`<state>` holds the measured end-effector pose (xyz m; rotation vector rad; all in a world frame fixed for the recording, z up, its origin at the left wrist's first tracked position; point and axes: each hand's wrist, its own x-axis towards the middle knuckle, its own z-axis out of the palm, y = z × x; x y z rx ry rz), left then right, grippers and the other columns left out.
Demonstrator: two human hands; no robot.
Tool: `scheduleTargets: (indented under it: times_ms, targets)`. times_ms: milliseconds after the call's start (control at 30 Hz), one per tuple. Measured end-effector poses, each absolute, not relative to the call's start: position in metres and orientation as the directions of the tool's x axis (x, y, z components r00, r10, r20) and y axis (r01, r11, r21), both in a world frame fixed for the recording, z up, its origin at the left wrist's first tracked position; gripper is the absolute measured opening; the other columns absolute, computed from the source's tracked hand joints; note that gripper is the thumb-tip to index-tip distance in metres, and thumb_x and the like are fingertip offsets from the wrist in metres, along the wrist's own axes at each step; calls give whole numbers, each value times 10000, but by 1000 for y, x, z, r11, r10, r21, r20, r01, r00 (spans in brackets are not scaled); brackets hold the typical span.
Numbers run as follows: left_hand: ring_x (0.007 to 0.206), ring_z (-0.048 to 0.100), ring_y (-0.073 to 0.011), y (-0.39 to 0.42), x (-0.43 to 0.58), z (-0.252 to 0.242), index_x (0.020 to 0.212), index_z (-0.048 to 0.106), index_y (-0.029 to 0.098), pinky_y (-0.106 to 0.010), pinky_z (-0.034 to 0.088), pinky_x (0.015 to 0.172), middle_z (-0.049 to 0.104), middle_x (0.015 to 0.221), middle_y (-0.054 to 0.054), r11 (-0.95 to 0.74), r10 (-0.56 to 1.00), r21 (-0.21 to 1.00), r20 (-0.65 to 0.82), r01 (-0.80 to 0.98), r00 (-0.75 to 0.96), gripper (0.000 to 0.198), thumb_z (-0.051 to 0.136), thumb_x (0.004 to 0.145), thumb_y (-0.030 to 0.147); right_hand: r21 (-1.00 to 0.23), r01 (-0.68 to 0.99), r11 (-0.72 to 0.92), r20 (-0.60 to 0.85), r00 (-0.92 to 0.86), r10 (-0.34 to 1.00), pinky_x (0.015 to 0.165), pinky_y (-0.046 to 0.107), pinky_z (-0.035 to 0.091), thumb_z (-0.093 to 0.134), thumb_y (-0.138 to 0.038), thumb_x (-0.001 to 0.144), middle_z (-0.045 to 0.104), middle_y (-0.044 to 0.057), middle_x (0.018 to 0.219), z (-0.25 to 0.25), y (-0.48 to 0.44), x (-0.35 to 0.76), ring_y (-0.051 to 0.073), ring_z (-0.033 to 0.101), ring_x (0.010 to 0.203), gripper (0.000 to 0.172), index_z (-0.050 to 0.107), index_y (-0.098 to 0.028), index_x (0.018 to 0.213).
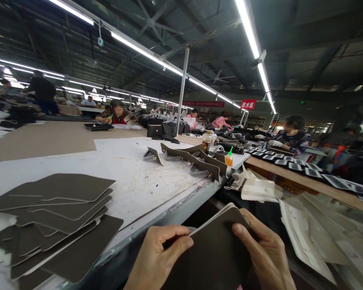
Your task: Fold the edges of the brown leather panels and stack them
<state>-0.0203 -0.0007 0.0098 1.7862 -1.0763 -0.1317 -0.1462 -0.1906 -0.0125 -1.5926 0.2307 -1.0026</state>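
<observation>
Between my hands is a dark grey-brown leather panel with a pale edge and rounded corners, close in front of me at the table's near side. My left hand pinches its left edge between thumb and fingers. On the opposite edge my right hand grips it, thumb on the dark face and fingers behind. Its lower part runs out of the picture. A loose stack of similar dark panels lies on the table to the left.
On the white-covered table stand curved dark pieces with metal fittings, a glue bottle with a green tip and a jar. Pale panels are piled at my right. Co-workers sit at tables beyond.
</observation>
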Motion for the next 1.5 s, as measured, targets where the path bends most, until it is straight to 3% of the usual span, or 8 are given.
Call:
scheduleTargets:
  times_ms: [167, 467, 633, 767, 1033, 1167, 1333, 1500]
  targets:
    - [585, 605, -134, -5, -24, 4, 713, 666, 173, -188, 478, 557, 631, 613, 9, -60, -625, 627, 583, -777, 519, 238, 585, 919, 261, -888, 353, -296, 458, 602, -655, 643, 259, 456, 749, -504, 805, 624, 24, 777, -11, -189, -143, 203, 556, 729, 314, 722, -195, 755]
    - [625, 723, -126, -18, -31, -2, 879, 749, 195, -145, 517, 585, 776, 729, 4, 53, -476, 494, 776, -868, 413, 153, 611, 929, 155, -875, 333, -352, 484, 635, -602, 552, 219, 403, 726, -488, 839, 628, 17, 754, -9, -188, -140, 173, 544, 693, 305, 719, -196, 752]
    - [551, 663, -113, -18, -31, -3, 842, 697, 177, -159, 487, 548, 705, 645, 9, -2, -490, 448, 779, -894, 391, 168, 575, 956, 159, -859, 338, -383, 504, 690, -520, 566, 216, 430, 706, -461, 864, 642, 21, 764, -10, -187, -137, 171, 557, 687, 276, 734, -193, 802]
    - [613, 709, -124, -20, -31, -6, 900, 703, 190, -156, 514, 590, 754, 724, -1, 30, -484, 432, 795, -902, 365, 129, 591, 950, 148, -865, 323, -383, 493, 686, -534, 539, 212, 425, 686, -474, 878, 627, 21, 746, -10, -186, -136, 167, 549, 669, 300, 728, -192, 786]
    - [552, 646, -114, -24, -34, -3, 859, 702, 185, -169, 479, 548, 680, 641, 15, 19, -508, 503, 749, -864, 425, 185, 550, 964, 175, -770, 371, -520, 611, 663, -432, 556, 226, 445, 667, -450, 898, 630, 41, 748, -7, -181, -136, 175, 573, 664, 357, 690, -178, 667]
    - [632, 689, -112, -17, -34, 4, 998, 753, 244, -147, 515, 608, 720, 716, 35, 133, -568, 559, 720, -819, 399, 213, 556, 969, 171, -778, 398, -487, 607, 677, -416, 570, 232, 429, 636, -467, 920, 647, 41, 774, -9, -182, -139, 164, 565, 664, 410, 646, -174, 634]
    - [571, 655, -105, -8, -35, 11, 1134, 734, 278, -160, 526, 590, 681, 696, 45, 202, -556, 472, 777, -858, 296, 287, 571, 955, 124, -831, 417, -369, 553, 693, -463, 579, 243, 424, 656, -494, 899, 663, 48, 795, -3, -173, -142, 169, 564, 677, 480, 561, -174, 554]
    - [578, 682, -102, -3, -33, 9, 1169, 699, 266, -150, 517, 561, 714, 743, 37, 197, -555, 385, 802, -902, 221, 344, 585, 924, 54, -822, 399, -407, 569, 621, -539, 685, 256, 500, 758, -382, 819, 674, 47, 868, 1, -162, -145, 194, 631, 760, 309, 656, -195, 595]
